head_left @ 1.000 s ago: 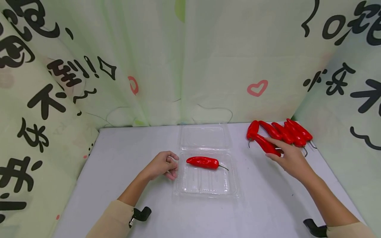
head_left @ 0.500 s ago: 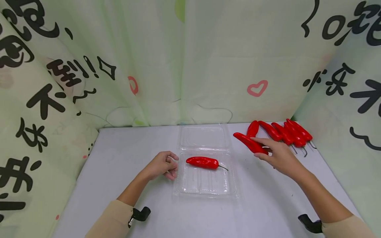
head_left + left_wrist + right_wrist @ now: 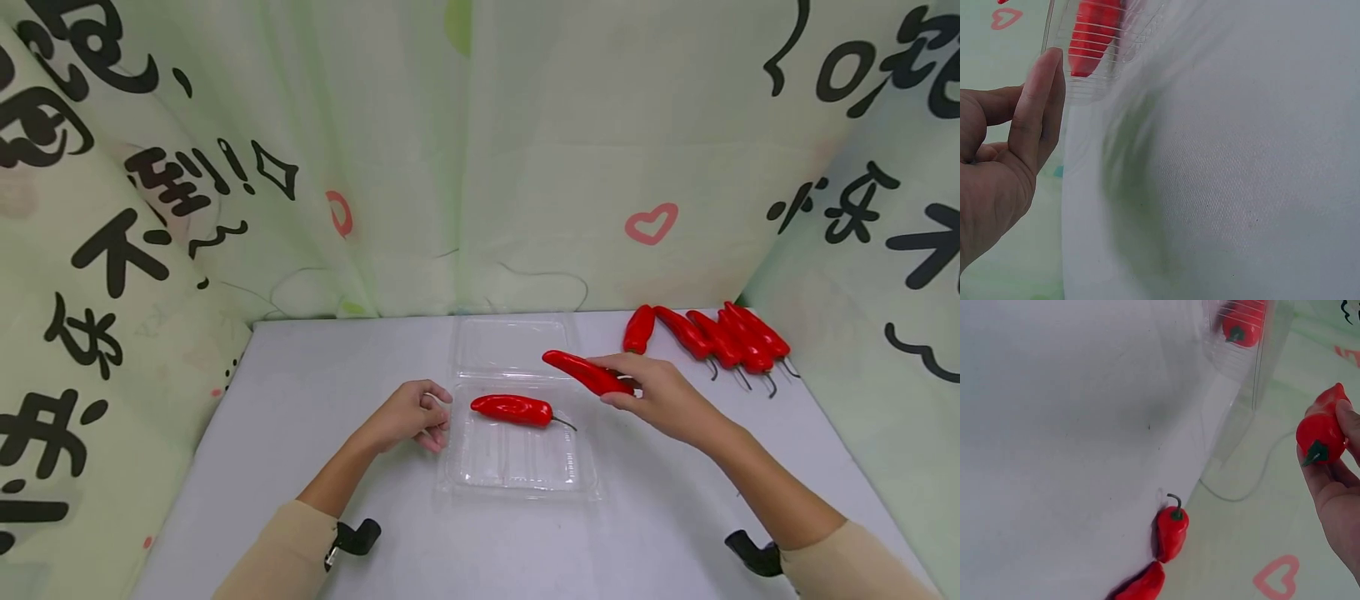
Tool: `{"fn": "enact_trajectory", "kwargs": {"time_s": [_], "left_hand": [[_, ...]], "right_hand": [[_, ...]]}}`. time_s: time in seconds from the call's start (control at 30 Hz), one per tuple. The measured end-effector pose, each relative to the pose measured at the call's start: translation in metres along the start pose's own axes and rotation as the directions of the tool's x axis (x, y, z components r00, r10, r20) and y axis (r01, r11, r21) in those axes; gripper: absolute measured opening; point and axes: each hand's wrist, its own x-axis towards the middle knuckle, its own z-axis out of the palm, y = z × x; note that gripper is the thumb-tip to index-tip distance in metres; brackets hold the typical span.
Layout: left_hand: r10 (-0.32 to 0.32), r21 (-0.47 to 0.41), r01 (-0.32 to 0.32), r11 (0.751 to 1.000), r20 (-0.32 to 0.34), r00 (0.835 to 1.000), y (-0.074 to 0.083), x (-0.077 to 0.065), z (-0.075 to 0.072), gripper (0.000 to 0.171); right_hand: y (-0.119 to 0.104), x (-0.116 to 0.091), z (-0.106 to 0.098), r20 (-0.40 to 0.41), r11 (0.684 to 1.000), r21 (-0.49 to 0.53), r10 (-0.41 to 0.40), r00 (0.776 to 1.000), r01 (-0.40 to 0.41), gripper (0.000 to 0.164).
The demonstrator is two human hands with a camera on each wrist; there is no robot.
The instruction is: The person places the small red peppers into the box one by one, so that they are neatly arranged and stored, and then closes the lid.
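Observation:
My right hand pinches a red chili pepper between thumb and fingers, above the right side of a clear plastic box. Seen from the right wrist, that pepper's green stem end faces the camera. Another red chili pepper lies crosswise in the box's base, its stem to the right. At the box's left side rests my left hand, fingers loosely bent and holding nothing. In the left wrist view its fingertips are at the box's wall, where contact is hard to confirm.
Several red chili peppers lie at the table's back right corner, with one pepper at their left end. The box's lid is folded back toward the printed curtain behind the white table.
My right hand has carried the pepper leftward from the group at the back right to the box's right side. My left hand has stayed in place.

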Motion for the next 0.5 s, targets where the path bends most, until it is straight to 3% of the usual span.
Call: {"fn": "enact_trajectory", "kwargs": {"time_s": [0.5], "left_hand": [[0.012, 0.018, -0.012, 1.000, 0.002, 1.000, -0.001, 0.002, 0.000, 0.030]], "right_hand": [[-0.022, 0.021, 0.030, 0.077, 0.992, 0.087, -0.095, 0.993, 0.088, 0.054]]}}
